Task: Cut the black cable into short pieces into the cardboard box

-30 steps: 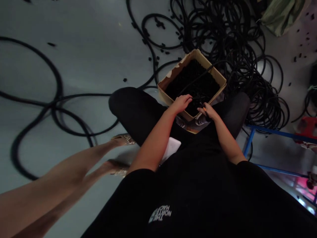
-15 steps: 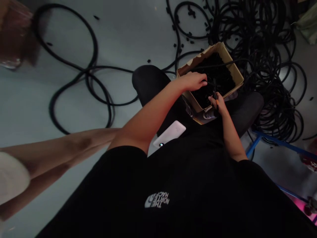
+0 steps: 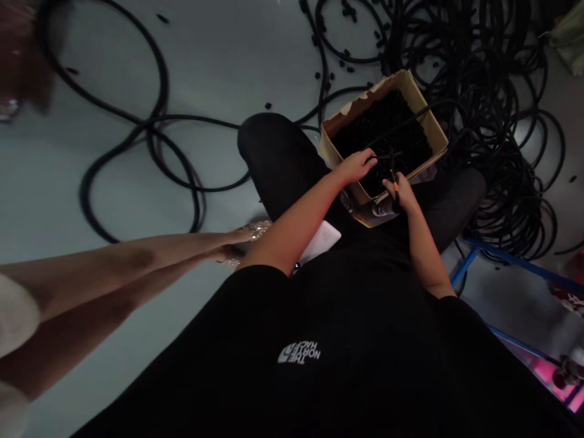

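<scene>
Box (image 3: 331, 148): open top, free entry from above at far left.
Hose (image 3: 422, 111): spans box's right rim, in the way.
Heap (image 3: 506, 210): right of box, tangled, obstructing.
Knees (image 3: 267, 137): flank box's near side.
Floor (image 3: 219, 67): open stretch left of box, few scraps.

Another person's 2 legs (image 3: 137, 252) in glittery shoes (image 3: 259, 229) stand at left, a white device (image 3: 323, 241) lies near the centre, a blue frame (image 3: 464, 264) stands lower right, and greenish cloth (image 3: 570, 41) sits upper right.
</scene>
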The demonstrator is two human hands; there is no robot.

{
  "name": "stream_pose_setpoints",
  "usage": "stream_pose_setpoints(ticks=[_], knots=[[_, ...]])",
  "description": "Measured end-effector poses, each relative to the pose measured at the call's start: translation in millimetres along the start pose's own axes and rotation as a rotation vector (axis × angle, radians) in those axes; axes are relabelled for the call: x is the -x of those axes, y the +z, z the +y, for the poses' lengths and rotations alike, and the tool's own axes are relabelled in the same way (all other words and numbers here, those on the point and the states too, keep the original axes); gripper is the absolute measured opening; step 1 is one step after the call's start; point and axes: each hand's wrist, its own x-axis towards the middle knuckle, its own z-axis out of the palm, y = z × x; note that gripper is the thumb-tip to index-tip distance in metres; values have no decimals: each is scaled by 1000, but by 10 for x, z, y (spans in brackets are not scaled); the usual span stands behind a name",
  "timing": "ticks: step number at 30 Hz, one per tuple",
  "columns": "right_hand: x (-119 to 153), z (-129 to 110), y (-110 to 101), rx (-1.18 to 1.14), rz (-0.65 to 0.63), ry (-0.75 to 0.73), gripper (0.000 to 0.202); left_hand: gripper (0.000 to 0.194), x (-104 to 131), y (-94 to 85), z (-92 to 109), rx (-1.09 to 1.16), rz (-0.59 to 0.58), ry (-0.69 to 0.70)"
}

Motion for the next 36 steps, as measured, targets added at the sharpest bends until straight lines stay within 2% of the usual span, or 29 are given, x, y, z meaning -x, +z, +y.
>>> stream_pose_setpoints(ticks=[6,12,19,23,29,36], knots=[[12,-97,48,23,29,106,58,25,-23,102,-80,73,32,-37],[35,-139,49,25,23,133,59,33,-41,120,-142,64,16,-27],[87,-129,34,-8,52,169,53,37,-25,129,-136,-181,-51,52],[76,-115,21,24,79,221,49,40,18,121,-101,-223,-106,51],[92,-144,14,74,37,280,49,47,-12,80,-119,-171,-64,-47],[139,-177,55,-70,37,227,43,44,-49,96,-185,-129,-40,-53]])
